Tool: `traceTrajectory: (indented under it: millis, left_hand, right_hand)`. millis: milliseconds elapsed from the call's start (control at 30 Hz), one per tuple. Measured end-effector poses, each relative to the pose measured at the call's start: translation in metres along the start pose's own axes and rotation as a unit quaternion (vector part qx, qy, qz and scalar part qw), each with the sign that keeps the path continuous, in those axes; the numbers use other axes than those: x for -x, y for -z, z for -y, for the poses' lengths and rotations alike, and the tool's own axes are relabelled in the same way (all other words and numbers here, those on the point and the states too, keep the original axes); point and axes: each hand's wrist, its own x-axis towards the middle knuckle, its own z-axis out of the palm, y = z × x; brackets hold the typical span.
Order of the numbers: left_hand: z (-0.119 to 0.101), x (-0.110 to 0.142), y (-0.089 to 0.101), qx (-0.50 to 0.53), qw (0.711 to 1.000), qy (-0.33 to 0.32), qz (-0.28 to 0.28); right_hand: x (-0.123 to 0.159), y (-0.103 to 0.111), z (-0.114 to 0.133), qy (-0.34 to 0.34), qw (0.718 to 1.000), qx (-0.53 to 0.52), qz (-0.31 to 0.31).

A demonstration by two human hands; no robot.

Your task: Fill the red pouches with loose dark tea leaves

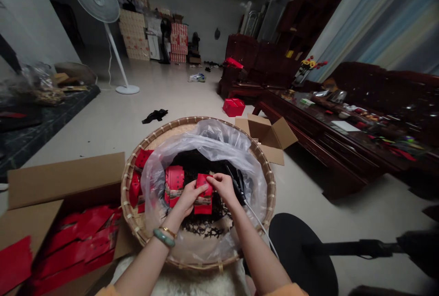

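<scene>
My left hand (188,199), wearing a green bangle and a gold bracelet on the wrist, is closed on a small red packet (204,180) above the basket. The thumb and fingers of my right hand (223,187) pinch the packet's upper right edge. Below lie dark, curly dried pieces (202,229) in a clear plastic bag (255,168), its mouth spread open inside a round woven basket (270,186). Left of my hands, a stack of red packets (175,178) rests on the dark pieces. A black tool (238,186) with a white cord lies just right of my right hand.
At left stands an open cardboard box (68,174) filled with red packets (82,236). Another open box (279,133) sits beyond the basket, near a long dark wooden table (318,145). A black round base (302,250) is at right; a white fan (127,89) stands farther back.
</scene>
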Motion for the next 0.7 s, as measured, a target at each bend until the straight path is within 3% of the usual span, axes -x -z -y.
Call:
traceTrajectory:
  millis: [100,133,200,300,367,533,700]
  left_hand:
    - [0.0,-0.001,0.002,0.001,1.0,-0.005,-0.007]
    - [0.0,-0.001,0.003,0.003,1.0,-0.011,-0.01]
    - [-0.001,-0.001,0.005,0.007,1.0,-0.024,-0.01]
    - [-0.001,0.001,0.005,0.009,0.999,-0.032,-0.005]
    - [-0.002,0.003,0.003,0.009,1.0,-0.03,-0.005]
    - [-0.006,0.008,-0.001,-0.003,1.0,-0.015,0.01]
    - [-0.01,0.009,0.005,-0.01,1.0,-0.011,-0.002]
  right_hand:
    - [0.0,0.015,0.001,0.077,0.988,0.129,-0.033]
    - [0.0,0.023,0.001,0.113,0.971,0.199,-0.066]
    - [0.003,0.041,-0.001,0.149,0.907,0.368,-0.143]
    - [0.006,0.061,-0.006,0.087,0.822,0.537,-0.166]
    - [0.007,0.066,-0.009,0.046,0.8,0.583,-0.136]
    - [0.003,0.064,-0.009,-0.01,0.801,0.591,-0.1]
    - [0.004,0.072,-0.011,0.001,0.862,0.499,-0.085]
